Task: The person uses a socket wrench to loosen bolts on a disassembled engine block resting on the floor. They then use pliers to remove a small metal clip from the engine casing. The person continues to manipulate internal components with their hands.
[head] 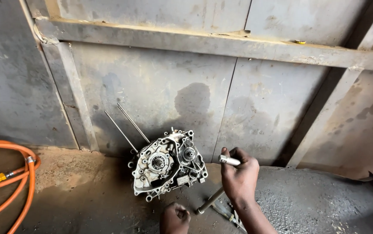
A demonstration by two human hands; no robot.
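A grey metal engine case (168,163) stands on edge on the dirt floor, leaning toward the metal wall, with two long studs (128,125) sticking up to the left. My right hand (240,175) is just right of it, closed around the handle of a long T-shaped metal wrench (216,194) whose lower end rests on the ground. My left hand (175,216) is a closed fist at the bottom edge, below the engine case, with nothing seen in it.
An orange hose (27,182) with a yellow fitting coils at the left edge. A rusty sheet-metal wall (247,108) with a horizontal ledge stands behind. More metal tools (227,213) lie on the ground by my right wrist.
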